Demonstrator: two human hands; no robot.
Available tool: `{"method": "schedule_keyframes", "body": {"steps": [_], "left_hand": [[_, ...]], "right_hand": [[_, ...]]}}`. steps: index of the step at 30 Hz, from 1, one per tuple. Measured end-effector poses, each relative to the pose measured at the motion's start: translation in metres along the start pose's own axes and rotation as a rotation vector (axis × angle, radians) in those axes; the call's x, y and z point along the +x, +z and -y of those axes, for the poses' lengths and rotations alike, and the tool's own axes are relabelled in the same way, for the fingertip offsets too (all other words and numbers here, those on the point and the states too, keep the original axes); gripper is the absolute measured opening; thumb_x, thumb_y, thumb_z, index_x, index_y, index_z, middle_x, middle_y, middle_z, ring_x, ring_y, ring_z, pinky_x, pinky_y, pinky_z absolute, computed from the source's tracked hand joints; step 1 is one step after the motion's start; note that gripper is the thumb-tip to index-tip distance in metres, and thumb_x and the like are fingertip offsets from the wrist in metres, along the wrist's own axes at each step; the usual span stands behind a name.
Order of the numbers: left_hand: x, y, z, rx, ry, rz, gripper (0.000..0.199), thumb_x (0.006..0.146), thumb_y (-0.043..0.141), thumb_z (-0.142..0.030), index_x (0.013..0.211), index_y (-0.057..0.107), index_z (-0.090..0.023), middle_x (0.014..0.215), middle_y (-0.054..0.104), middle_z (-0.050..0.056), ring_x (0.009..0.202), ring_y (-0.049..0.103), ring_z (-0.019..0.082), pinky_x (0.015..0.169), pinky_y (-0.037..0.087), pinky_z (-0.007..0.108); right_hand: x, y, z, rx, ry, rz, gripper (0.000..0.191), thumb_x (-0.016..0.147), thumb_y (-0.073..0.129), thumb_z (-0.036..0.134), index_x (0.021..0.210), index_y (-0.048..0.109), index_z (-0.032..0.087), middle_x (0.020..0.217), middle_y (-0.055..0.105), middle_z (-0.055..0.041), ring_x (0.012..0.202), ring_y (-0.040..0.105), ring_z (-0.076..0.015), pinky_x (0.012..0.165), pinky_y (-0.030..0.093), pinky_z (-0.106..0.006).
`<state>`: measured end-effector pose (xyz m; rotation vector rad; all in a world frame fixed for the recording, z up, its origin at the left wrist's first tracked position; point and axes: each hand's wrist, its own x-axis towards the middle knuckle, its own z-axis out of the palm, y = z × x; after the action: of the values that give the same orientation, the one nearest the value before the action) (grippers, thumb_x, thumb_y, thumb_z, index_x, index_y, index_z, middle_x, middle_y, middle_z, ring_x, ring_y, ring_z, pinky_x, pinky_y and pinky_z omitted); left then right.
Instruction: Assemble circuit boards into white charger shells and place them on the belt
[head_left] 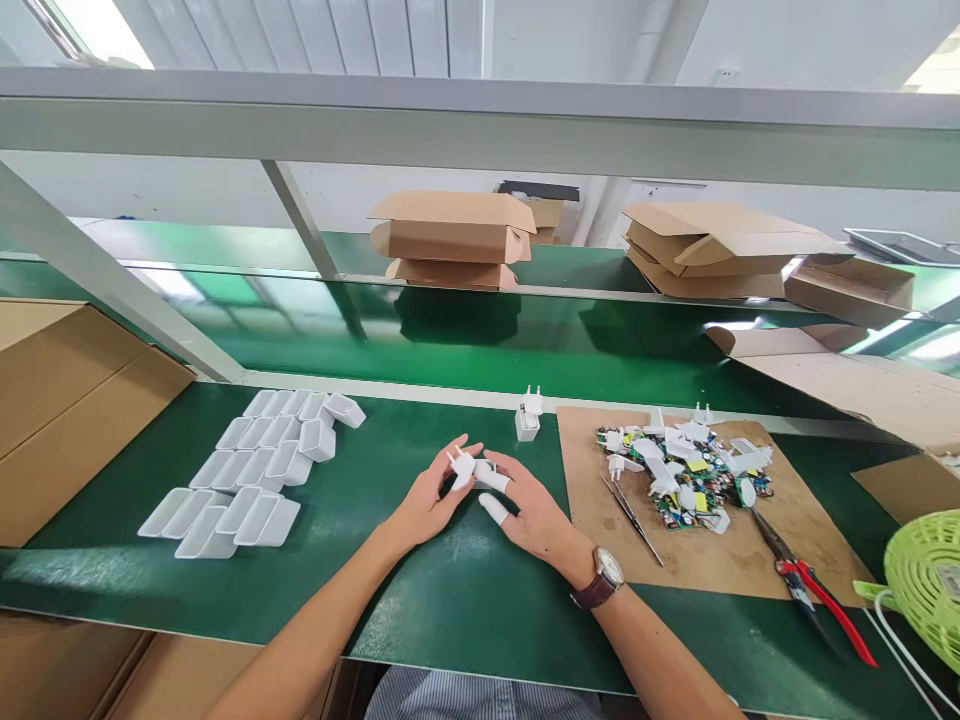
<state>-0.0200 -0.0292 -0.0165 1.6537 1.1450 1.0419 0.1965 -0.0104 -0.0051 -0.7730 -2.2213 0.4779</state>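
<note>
My left hand [435,500] pinches a white two-pin plug piece [462,466] in front of me, over the green table. Close against it, my right hand [536,515] has its fingers closed on a white plastic charger part [486,478], partly hidden by the fingers. White finger covers sit on two fingers of the right hand, and a watch [606,575] is on that wrist. Beyond the hands stands a white charger case [527,424] with a two-pin piece [532,400] on top. To the left lie rows of open white plastic cases [262,460].
On the right, a cardboard sheet [600,550] bears a heap of circuit boards and white plug parts [682,465], tweezers [634,520] and red-handled pliers [814,590]. A green fan [926,575] stands at the right edge. Cardboard boxes [454,235] lie beyond the metal frame.
</note>
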Motion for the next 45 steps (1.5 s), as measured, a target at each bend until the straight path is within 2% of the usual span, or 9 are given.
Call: {"method": "schedule_keyframes", "body": {"steps": [5, 9, 12, 15, 20, 24, 31, 37, 45], "left_hand": [[-0.003, 0.001, -0.005, 0.000, -0.046, 0.021, 0.068, 0.103, 0.050, -0.039, 0.161, 0.015, -0.029, 0.157, 0.048, 0.014, 0.139, 0.055, 0.024, 0.114, 0.048, 0.047], [-0.004, 0.001, 0.000, 0.023, 0.020, -0.012, 0.086, 0.100, 0.057, -0.040, 0.162, -0.002, -0.030, 0.159, 0.044, 0.017, 0.140, 0.054, 0.025, 0.118, 0.041, 0.052], [-0.004, 0.000, 0.002, 0.051, 0.113, -0.034, 0.092, 0.098, 0.061, -0.041, 0.162, -0.003, -0.029, 0.159, 0.044, 0.018, 0.147, 0.045, 0.027, 0.123, 0.032, 0.056], [-0.003, 0.001, 0.002, 0.073, 0.142, -0.049, 0.087, 0.099, 0.059, -0.040, 0.162, 0.000, -0.030, 0.159, 0.045, 0.017, 0.151, 0.039, 0.026, 0.123, 0.032, 0.056], [-0.003, 0.001, 0.005, 0.102, 0.106, -0.062, 0.086, 0.099, 0.058, -0.046, 0.162, 0.001, -0.031, 0.158, 0.046, 0.019, 0.142, 0.051, 0.027, 0.118, 0.039, 0.054], [-0.003, -0.001, 0.006, 0.160, 0.213, -0.113, 0.098, 0.091, 0.068, -0.054, 0.162, 0.005, -0.029, 0.155, 0.048, 0.020, 0.137, 0.055, 0.030, 0.113, 0.045, 0.053], [-0.004, 0.000, 0.002, 0.316, 0.285, -0.199, 0.050, 0.098, 0.058, -0.043, 0.143, 0.048, -0.023, 0.123, 0.068, 0.013, 0.108, 0.069, 0.025, 0.095, 0.058, 0.044], [-0.004, 0.000, 0.001, 0.313, 0.273, -0.233, 0.038, 0.098, 0.053, -0.048, 0.125, 0.057, -0.021, 0.110, 0.068, 0.010, 0.097, 0.068, 0.023, 0.086, 0.059, 0.039], [-0.004, 0.002, 0.001, 0.255, 0.234, -0.240, 0.037, 0.100, 0.045, -0.053, 0.118, 0.056, -0.022, 0.105, 0.065, 0.009, 0.093, 0.067, 0.021, 0.083, 0.059, 0.037]], "right_hand": [[-0.003, 0.013, -0.006, -0.114, -0.062, -0.022, 0.033, 0.098, 0.054, 0.013, 0.129, 0.060, 0.021, 0.126, 0.066, -0.0154, 0.113, 0.067, -0.0254, 0.091, 0.064, -0.042], [-0.003, 0.015, -0.009, -0.097, -0.072, -0.108, 0.042, 0.094, 0.051, 0.008, 0.133, 0.058, 0.023, 0.124, 0.068, -0.0134, 0.110, 0.069, -0.0234, 0.088, 0.064, -0.038], [-0.003, 0.015, -0.009, -0.064, -0.039, -0.149, 0.042, 0.094, 0.051, 0.008, 0.133, 0.058, 0.024, 0.125, 0.068, -0.0125, 0.112, 0.069, -0.0230, 0.091, 0.063, -0.038], [-0.002, 0.016, -0.009, -0.063, -0.036, -0.081, 0.036, 0.093, 0.051, 0.007, 0.124, 0.062, 0.022, 0.121, 0.070, -0.0126, 0.106, 0.071, -0.0226, 0.087, 0.064, -0.037], [-0.001, 0.013, -0.006, -0.087, -0.079, -0.107, 0.032, 0.092, 0.050, 0.006, 0.116, 0.064, 0.020, 0.117, 0.070, -0.0130, 0.099, 0.071, -0.0220, 0.079, 0.064, -0.035], [-0.003, 0.009, -0.005, -0.091, -0.051, -0.102, 0.031, 0.092, 0.050, 0.006, 0.115, 0.064, 0.020, 0.121, 0.069, -0.0131, 0.104, 0.069, -0.0223, 0.082, 0.064, -0.035], [-0.006, 0.015, -0.005, -0.135, 0.025, -0.024, 0.035, 0.097, 0.052, 0.013, 0.131, 0.054, 0.019, 0.119, 0.068, -0.0136, 0.104, 0.068, -0.0253, 0.084, 0.063, -0.041], [-0.002, 0.013, 0.000, -0.225, 0.005, 0.051, 0.023, 0.093, 0.059, 0.010, 0.114, 0.062, 0.020, 0.103, 0.066, -0.0097, 0.090, 0.065, -0.0239, 0.076, 0.063, -0.038], [-0.006, 0.015, -0.002, -0.155, 0.016, -0.041, 0.023, 0.098, 0.056, 0.017, 0.120, 0.058, 0.022, 0.107, 0.070, -0.0096, 0.093, 0.069, -0.0227, 0.076, 0.062, -0.035]]}}
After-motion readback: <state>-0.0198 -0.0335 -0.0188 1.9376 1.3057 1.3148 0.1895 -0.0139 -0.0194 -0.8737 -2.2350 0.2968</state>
